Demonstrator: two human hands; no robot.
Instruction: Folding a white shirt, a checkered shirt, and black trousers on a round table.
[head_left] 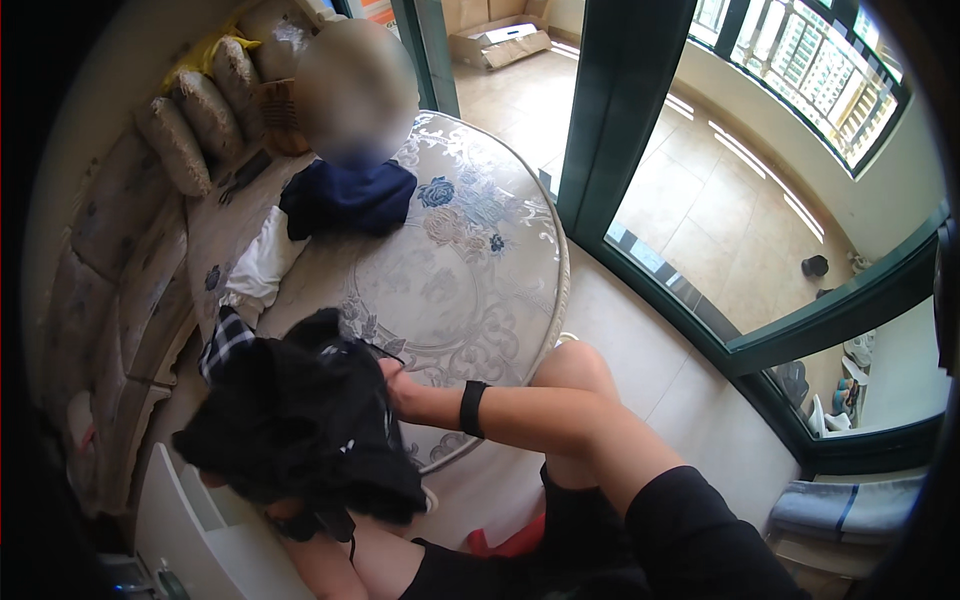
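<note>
The black garment (pixel 300 410) is bunched up in the lower left of the frame, partly over the surface (pixel 500 330). The right hand (pixel 398 390) grips its right edge; the left hand (pixel 283 508) is mostly hidden beneath, its hold impossible to tell. The cloth looks soft, limp, probably light; seams should grip better than loose folds.
</note>
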